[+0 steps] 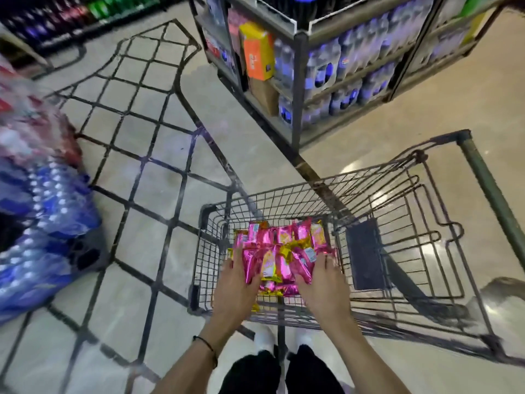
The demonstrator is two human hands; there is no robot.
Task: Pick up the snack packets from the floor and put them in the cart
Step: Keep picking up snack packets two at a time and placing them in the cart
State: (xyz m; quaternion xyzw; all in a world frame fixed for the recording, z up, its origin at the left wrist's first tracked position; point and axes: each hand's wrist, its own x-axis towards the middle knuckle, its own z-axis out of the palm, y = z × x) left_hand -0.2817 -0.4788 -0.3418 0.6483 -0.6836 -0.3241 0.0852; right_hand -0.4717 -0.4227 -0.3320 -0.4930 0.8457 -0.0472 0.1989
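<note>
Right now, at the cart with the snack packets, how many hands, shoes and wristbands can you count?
Hands: 2, left hand and right hand, both on the snack packets in the cart.
Shoes: 2, left shoe and right shoe.
Wristbands: 1, wristband on the left wrist.
Total: 5.

Pink snack packets (279, 245) lie heaped in the wire cart (284, 201).

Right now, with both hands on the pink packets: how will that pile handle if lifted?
Probably slippery: the packets have glossy foil wrappers. Likely a loose pile, since they lie at mixed angles, so some may slide out between the left hand and right hand.
</note>
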